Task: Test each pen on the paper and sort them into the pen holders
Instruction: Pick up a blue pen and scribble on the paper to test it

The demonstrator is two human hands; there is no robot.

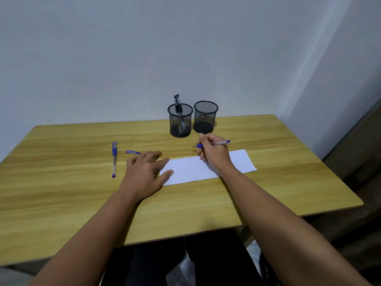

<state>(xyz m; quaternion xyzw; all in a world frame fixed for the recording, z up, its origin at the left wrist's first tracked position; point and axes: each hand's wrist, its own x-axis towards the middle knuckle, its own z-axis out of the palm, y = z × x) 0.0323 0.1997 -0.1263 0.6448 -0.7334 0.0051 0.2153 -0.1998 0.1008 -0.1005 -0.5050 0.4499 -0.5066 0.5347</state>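
Note:
A white sheet of paper (191, 170) lies on the wooden table (82, 203), with faint scribbles near its far edge. My right hand (214, 153) grips an uncapped blue pen (219, 143) above the paper's far edge, tip pointing left. My left hand (147, 172) rests flat on the table with fingers spread, its thumb and forefinger on the paper's left end. A capped blue pen (114, 158) lies to the left. A blue pen cap (133, 152) lies just beyond my left fingers. Two black mesh pen holders stand at the back: the left holder (180, 120) has two dark pens, the right holder (205, 117) looks empty.
A white wall runs right behind the holders, and a second wall closes in on the right. The table's front edge (185, 232) sits over my lap, and its right edge drops off beyond the paper.

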